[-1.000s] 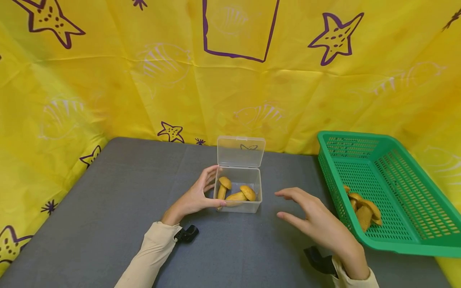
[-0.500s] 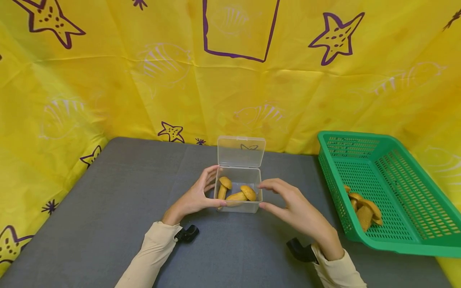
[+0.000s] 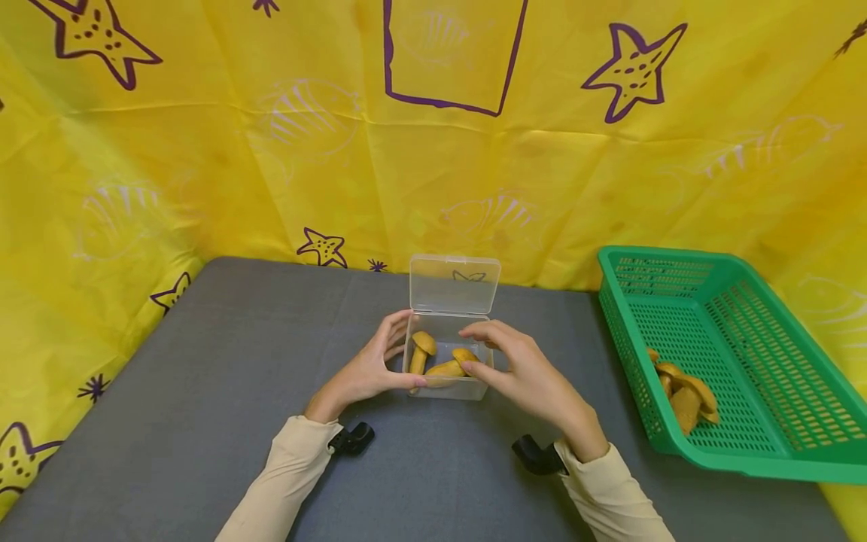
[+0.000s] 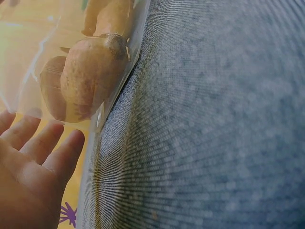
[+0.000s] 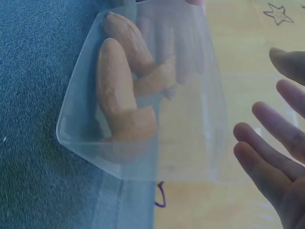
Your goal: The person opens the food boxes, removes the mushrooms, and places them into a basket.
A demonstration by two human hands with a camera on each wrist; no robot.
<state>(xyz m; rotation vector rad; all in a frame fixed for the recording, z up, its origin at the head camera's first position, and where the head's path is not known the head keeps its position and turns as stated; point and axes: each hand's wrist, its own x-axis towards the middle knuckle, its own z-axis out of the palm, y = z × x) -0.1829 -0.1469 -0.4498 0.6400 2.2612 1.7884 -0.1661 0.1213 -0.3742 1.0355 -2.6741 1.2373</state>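
Note:
A clear plastic box [image 3: 460, 391] stands on the table with its hinged lid [image 3: 454, 286] raised at the back. Inside, one mushroom [image 3: 423, 346] leans along the left wall and another mushroom [image 3: 443, 370] lies across the front. My left hand [image 3: 366, 370] holds the box's left side, thumb at the front rim, other fingers against the side wall. Over the right part of the box is my right hand [image 3: 524, 373], fingers and thumb spread with nothing between them. The right wrist view shows these fingers [image 5: 267, 174] apart from both mushrooms, which show through the box wall.
A green perforated basket [image 3: 637, 354] stands at the right, with several mushrooms [image 3: 687, 403] gathered along its left side. Grey cloth [image 3: 271, 324] covers the table. Behind it hangs a yellow curtain [image 3: 406, 188] printed with starfish and fish.
My right hand has moved left from beside the basket to over the box, still holding nothing. My left hand, the box and both mushrooms have stayed put.

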